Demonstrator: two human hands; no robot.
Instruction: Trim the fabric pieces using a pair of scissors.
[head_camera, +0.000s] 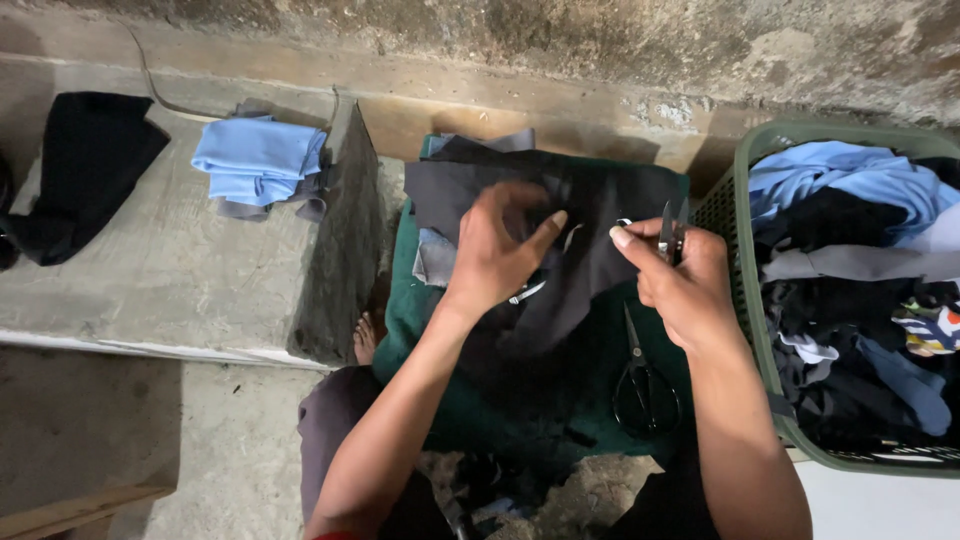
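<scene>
My left hand (500, 250) presses and grips a piece of dark grey-black fabric (590, 280), thumb pointing right. This fabric lies on a green cloth (430, 340) spread over my lap. My right hand (680, 285) is just right of it, pinching small metal thread snips (668, 228) with the blades pointing up, close to the fabric's edge. A pair of black-handled scissors (640, 385) rests on the green cloth below my right hand, blades pointing away from me.
A green plastic basket (745, 200) full of mixed clothes stands at the right. On the concrete step at the left lie a folded light-blue garment (258, 158) and a black cloth (85, 165). A bare foot (365, 340) shows beside the step.
</scene>
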